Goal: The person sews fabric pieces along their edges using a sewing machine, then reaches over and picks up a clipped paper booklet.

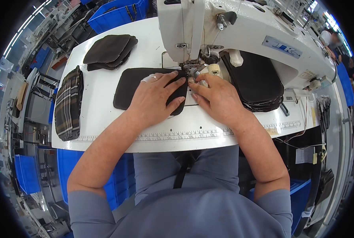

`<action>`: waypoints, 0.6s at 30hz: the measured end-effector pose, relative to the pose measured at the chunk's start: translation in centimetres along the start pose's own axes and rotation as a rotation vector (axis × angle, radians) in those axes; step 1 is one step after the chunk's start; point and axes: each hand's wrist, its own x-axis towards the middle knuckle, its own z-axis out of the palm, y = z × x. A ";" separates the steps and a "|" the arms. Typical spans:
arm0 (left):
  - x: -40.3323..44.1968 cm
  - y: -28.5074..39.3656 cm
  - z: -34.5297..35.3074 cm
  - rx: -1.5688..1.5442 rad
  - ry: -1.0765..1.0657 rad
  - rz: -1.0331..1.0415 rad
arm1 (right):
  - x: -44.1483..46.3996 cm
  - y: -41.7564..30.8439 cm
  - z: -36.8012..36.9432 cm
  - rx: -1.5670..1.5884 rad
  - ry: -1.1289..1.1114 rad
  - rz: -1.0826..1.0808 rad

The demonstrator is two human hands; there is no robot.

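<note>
A dark, rounded fabric panel (125, 85) lies flat on the sewing machine's bed, its right edge beside the needle and presser foot (188, 70). My left hand (155, 95) rests on the panel with fingers spread, and a white wrap circles one finger. Just right of the panel's edge, my right hand (220, 97) has its fingers bent and apart, fingertips close to the presser foot. Whether those fingertips touch the fabric is hard to see. The white sewing machine (244, 27) stands over the work, and its needle tip is hidden.
A stack of dark panels (260, 81) sits under the machine arm. More dark pieces (107, 49) lie at the back left, near a plaid fabric bundle (69, 104). A ruler strip (173, 136) runs along the table's front edge. Blue bins (117, 16) stand around the table.
</note>
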 end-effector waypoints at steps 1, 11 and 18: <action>-0.1 0.0 -0.2 0.037 -0.031 -0.021 | 0.0 0.0 0.0 0.000 0.014 -0.005; -0.2 -1.6 0.4 -0.248 -0.016 0.016 | -0.1 -0.4 -0.7 0.053 0.032 -0.040; -0.6 -2.1 0.7 -0.619 -0.018 -0.025 | -0.2 -0.3 -0.9 0.128 0.007 -0.088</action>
